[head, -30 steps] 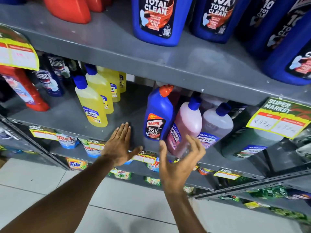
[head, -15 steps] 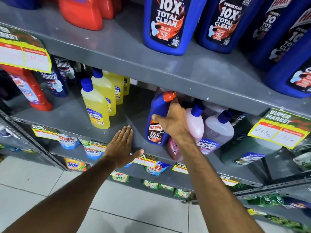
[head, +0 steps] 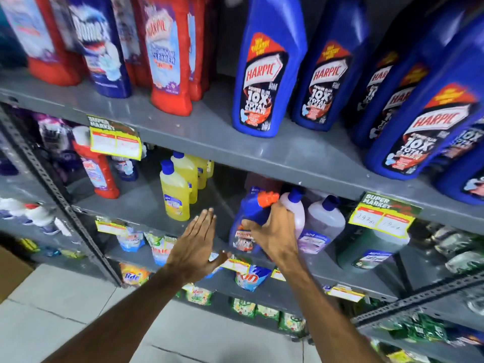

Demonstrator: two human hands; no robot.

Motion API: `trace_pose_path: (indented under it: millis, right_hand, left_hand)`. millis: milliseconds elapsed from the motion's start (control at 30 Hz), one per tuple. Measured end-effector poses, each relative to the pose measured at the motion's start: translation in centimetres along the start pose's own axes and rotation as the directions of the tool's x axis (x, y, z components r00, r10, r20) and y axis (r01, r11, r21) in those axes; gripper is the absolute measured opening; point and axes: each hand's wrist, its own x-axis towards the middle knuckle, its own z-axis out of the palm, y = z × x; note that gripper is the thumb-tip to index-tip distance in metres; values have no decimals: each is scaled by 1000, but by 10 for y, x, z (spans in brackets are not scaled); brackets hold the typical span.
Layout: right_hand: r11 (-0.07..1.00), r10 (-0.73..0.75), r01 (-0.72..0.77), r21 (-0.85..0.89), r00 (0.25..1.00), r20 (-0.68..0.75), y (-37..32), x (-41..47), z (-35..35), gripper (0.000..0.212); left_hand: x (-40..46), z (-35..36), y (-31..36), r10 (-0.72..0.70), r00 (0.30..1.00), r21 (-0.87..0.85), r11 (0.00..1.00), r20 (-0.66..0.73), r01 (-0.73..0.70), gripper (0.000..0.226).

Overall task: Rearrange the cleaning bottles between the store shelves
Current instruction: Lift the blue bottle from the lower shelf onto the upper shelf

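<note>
Two hands: both reach toward the middle shelf [head: 146,205].
Right hand [head: 272,231]: clenched around the neck of the small blue Harpic bottle [head: 251,213], just under its orange cap [head: 267,199].
Left hand [head: 195,242]: flat, fingers spread, grasping nothing, left of that bottle.
Bottle's place: middle shelf, touching the pink bottle [head: 297,213] on its right.
Upper shelf [head: 209,132]: large blue Harpic bottles [head: 267,74] at right.

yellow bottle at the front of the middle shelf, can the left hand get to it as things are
Probably yes. The left hand is open and empty, just below and right of the yellow bottle, with bare shelf between them and nothing blocking.
</note>
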Motion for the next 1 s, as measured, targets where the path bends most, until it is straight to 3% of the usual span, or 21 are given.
trace_pose_path:
  millis: [400, 700, 1000]
  right_hand:
    - [968, -233, 223, -117, 969, -80, -96, -49, -149, 67]
    - [903, -430, 398, -163, 858, -282, -162, -13, -260, 66]
    - [934, -358, 335, -127, 890, -281, -173, 58, -303, 65]
  left_hand:
    - [-16, -172, 21, 180, 954, 150, 978, -238, -147, 97]
    - [35, -263, 24, 123, 922, 145, 987, -367, -74, 103]
    - [85, -270, 17, -106, 993, 50, 993, -52, 109, 140]
